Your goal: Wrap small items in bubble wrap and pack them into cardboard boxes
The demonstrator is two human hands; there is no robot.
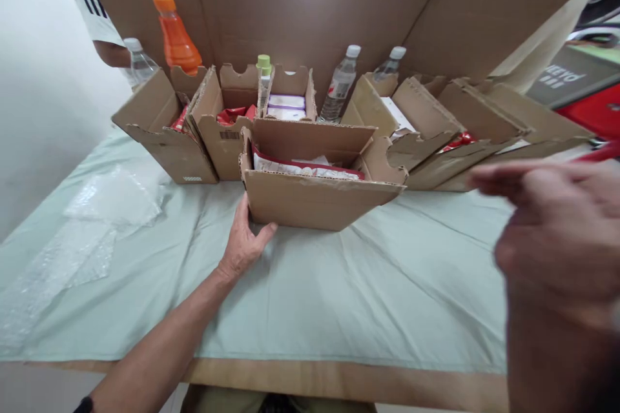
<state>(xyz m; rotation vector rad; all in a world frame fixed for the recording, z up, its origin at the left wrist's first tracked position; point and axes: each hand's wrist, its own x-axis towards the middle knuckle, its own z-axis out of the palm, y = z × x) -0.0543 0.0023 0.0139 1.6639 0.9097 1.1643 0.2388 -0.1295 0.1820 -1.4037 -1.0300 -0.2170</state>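
My left hand [246,240] grips the lower left corner of an open cardboard box [320,203], thumb at its front face and the other fingers round its side. Inside that box lie white packets with dark red edges [310,170]. The box stands upright on the cloth, in front of a row of other boxes. My right hand [557,226] is raised at the right, apart from the boxes and smeared by motion. Its fingers point left, and whether they pinch anything cannot be made out.
Behind stand more open boxes [169,151] with red and white packs, plus an orange bottle [178,39] and clear bottles [340,84]. A tall cardboard panel [310,6] closes the back. Bubble wrap [113,200] lies left on the green cloth [387,310]. Another person's sleeve [94,6] shows far left.
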